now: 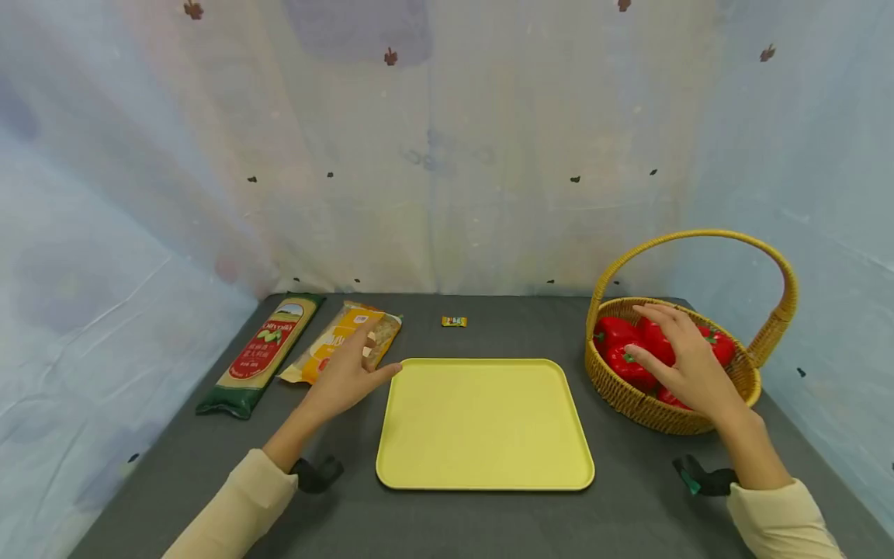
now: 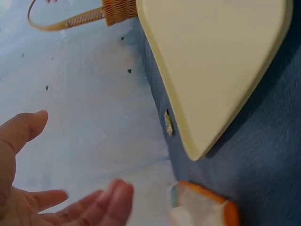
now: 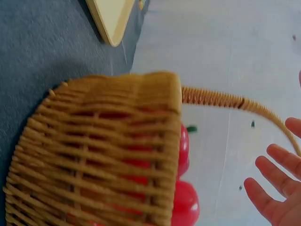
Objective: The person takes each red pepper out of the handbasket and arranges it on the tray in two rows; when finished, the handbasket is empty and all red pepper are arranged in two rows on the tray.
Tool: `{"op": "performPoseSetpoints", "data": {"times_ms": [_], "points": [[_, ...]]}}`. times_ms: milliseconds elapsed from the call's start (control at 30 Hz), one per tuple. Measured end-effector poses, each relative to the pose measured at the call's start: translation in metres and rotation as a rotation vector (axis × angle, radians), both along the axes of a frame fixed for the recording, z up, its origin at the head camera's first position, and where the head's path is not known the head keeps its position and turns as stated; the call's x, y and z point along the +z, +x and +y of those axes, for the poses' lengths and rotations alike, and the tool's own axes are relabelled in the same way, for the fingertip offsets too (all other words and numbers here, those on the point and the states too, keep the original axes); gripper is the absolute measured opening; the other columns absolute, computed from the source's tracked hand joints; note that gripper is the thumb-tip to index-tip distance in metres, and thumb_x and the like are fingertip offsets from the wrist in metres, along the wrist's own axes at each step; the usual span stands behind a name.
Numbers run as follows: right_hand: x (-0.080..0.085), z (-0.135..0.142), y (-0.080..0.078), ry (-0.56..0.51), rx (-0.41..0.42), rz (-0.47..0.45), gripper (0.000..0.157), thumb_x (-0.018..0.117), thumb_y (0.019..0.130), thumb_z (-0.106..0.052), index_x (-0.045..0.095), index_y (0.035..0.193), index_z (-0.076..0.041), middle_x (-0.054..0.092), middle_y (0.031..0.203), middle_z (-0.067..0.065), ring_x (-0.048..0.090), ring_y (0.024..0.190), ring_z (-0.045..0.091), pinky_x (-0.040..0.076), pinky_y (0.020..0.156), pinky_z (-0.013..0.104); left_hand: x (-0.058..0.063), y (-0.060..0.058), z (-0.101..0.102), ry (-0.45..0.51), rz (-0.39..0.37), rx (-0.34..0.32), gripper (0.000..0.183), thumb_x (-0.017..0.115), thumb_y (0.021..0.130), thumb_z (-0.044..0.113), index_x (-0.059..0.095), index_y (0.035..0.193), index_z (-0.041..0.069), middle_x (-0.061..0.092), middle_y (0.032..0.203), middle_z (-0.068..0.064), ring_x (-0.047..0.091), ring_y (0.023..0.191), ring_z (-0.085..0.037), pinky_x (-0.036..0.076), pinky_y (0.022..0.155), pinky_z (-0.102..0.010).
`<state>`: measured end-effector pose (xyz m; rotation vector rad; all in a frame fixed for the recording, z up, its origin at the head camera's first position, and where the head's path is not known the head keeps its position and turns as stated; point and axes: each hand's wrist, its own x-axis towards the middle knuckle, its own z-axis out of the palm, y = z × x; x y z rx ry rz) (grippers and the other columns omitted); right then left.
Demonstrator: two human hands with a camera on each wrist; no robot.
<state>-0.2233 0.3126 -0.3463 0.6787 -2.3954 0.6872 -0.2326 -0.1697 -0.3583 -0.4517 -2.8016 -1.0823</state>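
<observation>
My right hand (image 1: 687,361) hovers over a wicker basket (image 1: 646,411) of red bell peppers (image 1: 628,366), fingers spread and nothing held. In the right wrist view, the fingers (image 3: 277,181) show apart from the peppers (image 3: 185,205) above the basket's rim. At the left, my other hand (image 1: 345,376) is held loosely spread between a yellow-labelled clear food bag (image 1: 335,341) and a yellow tray (image 1: 485,423). Nothing is in its grasp; the left wrist view shows thumb and fingers (image 2: 120,202) parted.
A green and red Olivoilà packet (image 1: 265,353) lies at the table's left side. Behind the tray is a small yellow wrapped packet (image 1: 454,321). The basket's tall arched handle (image 1: 698,233) rises at the right. A pale curtain (image 1: 489,155) hangs behind the dark table (image 1: 489,524).
</observation>
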Motion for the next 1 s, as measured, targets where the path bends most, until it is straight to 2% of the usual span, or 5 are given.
{"op": "performPoseSetpoints", "data": {"times_ms": [67, 300, 533, 733, 1000], "points": [[0.001, 0.006, -0.002, -0.034, -0.006, 0.007, 0.067, 0.073, 0.077, -0.009, 0.044, 0.138, -0.009, 0.043, 0.134, 0.019, 0.037, 0.121, 0.038, 0.035, 0.088, 0.064, -0.008, -0.004, -0.003, 0.090, -0.064, -0.010, 0.077, 0.068, 0.082, 0.040, 0.031, 0.142, 0.009, 0.049, 0.125, -0.018, 0.059, 0.076, -0.022, 0.054, 0.061, -0.035], [0.002, 0.024, -0.006, -0.129, -0.110, -0.153, 0.068, 0.070, 0.082, -0.017, 0.037, 0.142, -0.011, 0.038, 0.136, 0.021, 0.038, 0.115, 0.040, 0.035, 0.085, 0.062, -0.037, -0.011, -0.010, 0.282, -0.245, -0.055, 0.061, 0.067, 0.086, 0.028, 0.038, 0.133, 0.002, 0.048, 0.119, -0.025, 0.060, 0.080, -0.034, 0.056, 0.067, -0.043], [0.000, 0.041, -0.015, -0.149, -0.167, -0.240, 0.073, 0.068, 0.085, -0.024, 0.030, 0.146, -0.013, 0.036, 0.134, 0.021, 0.038, 0.115, 0.038, 0.039, 0.090, 0.054, -0.060, -0.017, -0.009, 0.235, -0.294, -0.046, 0.065, 0.067, 0.086, 0.021, 0.036, 0.137, -0.003, 0.048, 0.117, -0.026, 0.062, 0.074, -0.024, 0.056, 0.058, -0.035], [0.006, 0.049, -0.023, -0.118, -0.189, -0.322, 0.077, 0.066, 0.085, -0.032, 0.026, 0.146, -0.007, 0.031, 0.139, 0.026, 0.031, 0.121, 0.045, 0.033, 0.089, 0.064, -0.073, -0.019, -0.003, 0.204, -0.321, -0.009, 0.066, 0.068, 0.085, 0.016, 0.036, 0.138, -0.005, 0.050, 0.117, -0.022, 0.059, 0.062, -0.018, 0.054, 0.053, -0.032], [0.009, 0.060, -0.038, -0.051, -0.136, -0.381, 0.080, 0.068, 0.084, -0.029, 0.026, 0.143, 0.005, 0.029, 0.138, 0.033, 0.028, 0.121, 0.053, 0.027, 0.089, 0.069, -0.081, -0.022, 0.002, 0.211, -0.318, 0.021, 0.060, 0.068, 0.084, 0.010, 0.041, 0.135, -0.005, 0.052, 0.105, -0.017, 0.056, 0.057, -0.018, 0.053, 0.048, -0.032]]}}
